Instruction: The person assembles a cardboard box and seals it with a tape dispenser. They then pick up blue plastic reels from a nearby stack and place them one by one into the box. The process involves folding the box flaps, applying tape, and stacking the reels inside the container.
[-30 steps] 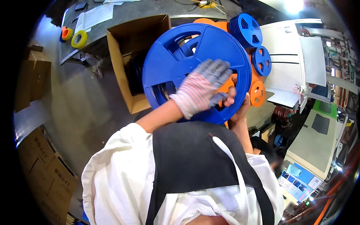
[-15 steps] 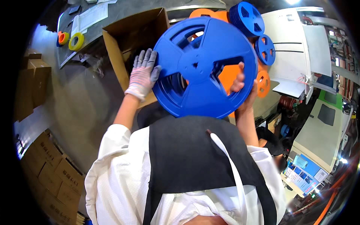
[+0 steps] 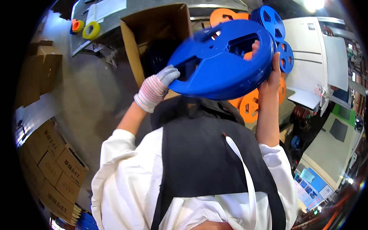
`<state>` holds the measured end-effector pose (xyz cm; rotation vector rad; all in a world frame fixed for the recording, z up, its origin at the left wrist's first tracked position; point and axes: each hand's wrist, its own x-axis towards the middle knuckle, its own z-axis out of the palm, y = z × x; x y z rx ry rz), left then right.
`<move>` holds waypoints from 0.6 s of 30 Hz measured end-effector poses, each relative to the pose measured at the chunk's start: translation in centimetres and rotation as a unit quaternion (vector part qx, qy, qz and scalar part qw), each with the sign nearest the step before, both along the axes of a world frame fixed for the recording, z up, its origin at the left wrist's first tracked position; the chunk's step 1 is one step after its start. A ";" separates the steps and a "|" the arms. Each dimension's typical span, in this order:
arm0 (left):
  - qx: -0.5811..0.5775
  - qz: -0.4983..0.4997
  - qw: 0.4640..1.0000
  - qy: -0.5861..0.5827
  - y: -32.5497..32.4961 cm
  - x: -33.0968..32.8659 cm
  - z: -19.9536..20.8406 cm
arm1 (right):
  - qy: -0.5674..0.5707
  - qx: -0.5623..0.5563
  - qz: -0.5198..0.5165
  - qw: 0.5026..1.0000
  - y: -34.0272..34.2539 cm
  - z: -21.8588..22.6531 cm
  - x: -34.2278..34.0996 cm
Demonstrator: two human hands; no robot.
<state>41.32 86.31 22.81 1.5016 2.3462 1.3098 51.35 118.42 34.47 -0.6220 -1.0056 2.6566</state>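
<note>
Both my hands hold a stack of large blue plastic reels (image 3: 218, 65) in front of my chest, its top face tilted. My left hand (image 3: 155, 89), in a striped glove with grey fingers, grips the left rim at a cut-out. My bare right hand (image 3: 273, 74) clasps the right rim, and fingertips show through the cut-out there. Just beyond the reels stands an open cardboard box (image 3: 131, 50). Inside it, dark reels (image 3: 155, 57) are partly visible in shadow. How many reels I hold cannot be made out.
Orange reels (image 3: 250, 108) and upright blue reels (image 3: 273, 22) stand beyond my right hand. A grey table (image 3: 79, 10) at the far left bears a yellow tape roll (image 3: 91, 30). Cartons (image 3: 50, 168) are stacked at lower left. A white cabinet (image 3: 306, 40) stands right.
The reel stack has tipped from facing me to a flatter slant and moved slightly right and away. My left hand has gone from lying flat by the rim to gripping it.
</note>
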 end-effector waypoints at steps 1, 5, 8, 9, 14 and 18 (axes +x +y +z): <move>-0.001 0.058 0.986 -0.154 -0.7 0.6 0.8 | -0.017 -0.007 -0.006 1.000 0.1 -0.2 0.1; 0.252 0.106 0.730 -0.626 -3.9 3.2 -0.6 | -0.090 0.068 0.015 0.994 0.8 -2.0 1.8; 0.316 0.102 0.601 -0.727 -5.8 4.3 -0.7 | -0.151 0.128 -0.010 0.980 0.5 -2.7 3.5; 0.339 0.094 0.592 -0.725 -6.2 4.7 -1.0 | -0.167 0.139 -0.014 0.976 0.4 -2.9 3.8; 0.358 0.123 0.566 -0.733 -6.9 5.2 -2.2 | -0.211 0.158 -0.053 0.963 0.0 -3.5 5.0; 0.336 0.138 0.578 -0.731 -7.0 5.1 -2.3 | -0.213 0.161 -0.047 0.962 0.3 -4.6 6.3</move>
